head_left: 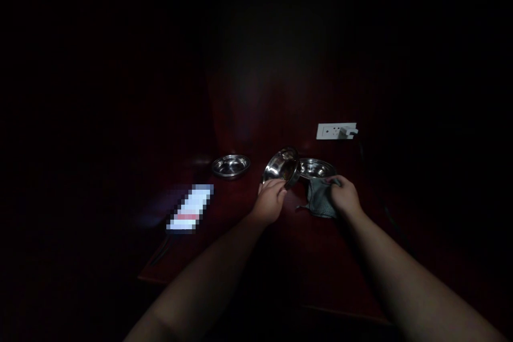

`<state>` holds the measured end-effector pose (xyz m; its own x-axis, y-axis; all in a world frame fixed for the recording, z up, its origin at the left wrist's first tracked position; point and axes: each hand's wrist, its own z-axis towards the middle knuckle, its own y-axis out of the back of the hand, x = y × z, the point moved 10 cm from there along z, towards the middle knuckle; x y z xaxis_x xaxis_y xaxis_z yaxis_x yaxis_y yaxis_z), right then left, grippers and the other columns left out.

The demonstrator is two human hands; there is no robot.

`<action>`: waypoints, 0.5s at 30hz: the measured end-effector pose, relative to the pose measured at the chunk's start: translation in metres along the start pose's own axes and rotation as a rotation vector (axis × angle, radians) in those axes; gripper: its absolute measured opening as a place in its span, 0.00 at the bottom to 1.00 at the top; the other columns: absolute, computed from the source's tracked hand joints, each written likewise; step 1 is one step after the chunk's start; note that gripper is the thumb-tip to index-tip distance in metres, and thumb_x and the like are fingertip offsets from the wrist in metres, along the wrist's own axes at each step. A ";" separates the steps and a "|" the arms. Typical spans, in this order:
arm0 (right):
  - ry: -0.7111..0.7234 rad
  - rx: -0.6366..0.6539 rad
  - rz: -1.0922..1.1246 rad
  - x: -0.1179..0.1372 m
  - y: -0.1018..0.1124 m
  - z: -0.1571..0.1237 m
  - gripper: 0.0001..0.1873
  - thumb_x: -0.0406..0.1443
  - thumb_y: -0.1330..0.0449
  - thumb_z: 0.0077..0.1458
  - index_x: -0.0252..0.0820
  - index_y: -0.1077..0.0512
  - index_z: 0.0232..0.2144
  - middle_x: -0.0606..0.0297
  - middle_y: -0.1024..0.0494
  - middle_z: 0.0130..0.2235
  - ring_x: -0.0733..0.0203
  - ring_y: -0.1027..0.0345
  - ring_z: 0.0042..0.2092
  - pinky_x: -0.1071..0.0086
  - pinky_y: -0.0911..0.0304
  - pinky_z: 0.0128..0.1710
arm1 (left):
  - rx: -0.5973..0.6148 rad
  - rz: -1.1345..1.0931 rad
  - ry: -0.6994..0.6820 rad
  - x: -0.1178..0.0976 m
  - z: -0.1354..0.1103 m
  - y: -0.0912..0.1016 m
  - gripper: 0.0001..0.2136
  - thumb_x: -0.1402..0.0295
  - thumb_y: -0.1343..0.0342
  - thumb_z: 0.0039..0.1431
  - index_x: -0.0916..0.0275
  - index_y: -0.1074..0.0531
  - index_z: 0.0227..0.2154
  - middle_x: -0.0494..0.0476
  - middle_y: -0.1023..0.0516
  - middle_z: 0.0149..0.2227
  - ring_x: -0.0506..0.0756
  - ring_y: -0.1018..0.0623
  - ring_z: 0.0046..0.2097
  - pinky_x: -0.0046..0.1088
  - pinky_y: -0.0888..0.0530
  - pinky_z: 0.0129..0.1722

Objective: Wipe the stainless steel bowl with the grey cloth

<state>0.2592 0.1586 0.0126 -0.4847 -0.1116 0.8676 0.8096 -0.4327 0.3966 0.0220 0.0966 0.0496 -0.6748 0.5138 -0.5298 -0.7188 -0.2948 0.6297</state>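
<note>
My left hand (269, 203) grips the lower rim of a shiny steel bowl (276, 164), which is tilted up on its side with its opening turned to the right. A grey-green cloth (320, 200) hangs from my right hand (345, 196), whose fingers are closed on its upper edge. Just behind the cloth a second steel bowl (316, 168) sits upright, its near side partly covered. Another steel bowl (231, 165) stands upright to the left, apart from both hands.
A lit, blurred-out phone-like screen (190, 208) lies on the left of the dark red table (296, 256), with a cable by it. A white wall socket (335, 131) with a plug and cord is at the back right. The surroundings are very dark.
</note>
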 end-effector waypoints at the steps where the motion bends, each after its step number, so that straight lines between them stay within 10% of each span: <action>1: -0.026 -0.001 -0.003 -0.004 0.001 0.002 0.16 0.36 0.51 0.43 0.37 0.27 0.31 0.59 0.25 0.31 0.57 0.34 0.32 0.68 0.42 0.30 | -0.006 0.000 0.011 0.003 0.000 0.000 0.15 0.70 0.55 0.58 0.61 0.30 0.45 0.58 0.28 0.50 0.57 0.33 0.52 0.40 0.39 0.54; 8: -0.203 0.032 -0.008 -0.033 0.002 0.013 0.26 0.52 0.50 0.47 0.40 0.31 0.12 0.57 0.31 0.15 0.56 0.36 0.22 0.65 0.46 0.24 | -0.045 0.004 0.018 0.013 0.003 0.004 0.14 0.69 0.55 0.57 0.63 0.29 0.44 0.60 0.27 0.47 0.57 0.31 0.49 0.39 0.35 0.51; 15: -0.332 0.112 0.110 -0.048 -0.018 0.030 0.22 0.51 0.45 0.45 0.36 0.27 0.22 0.59 0.27 0.19 0.57 0.32 0.23 0.67 0.40 0.24 | -0.034 -0.005 -0.041 0.015 0.005 0.002 0.14 0.72 0.55 0.57 0.62 0.28 0.43 0.59 0.26 0.44 0.56 0.29 0.47 0.38 0.34 0.50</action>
<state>0.2781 0.1988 -0.0274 -0.2733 0.1528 0.9497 0.8912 -0.3313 0.3098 0.0112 0.1072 0.0463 -0.6644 0.5475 -0.5087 -0.7277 -0.3188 0.6074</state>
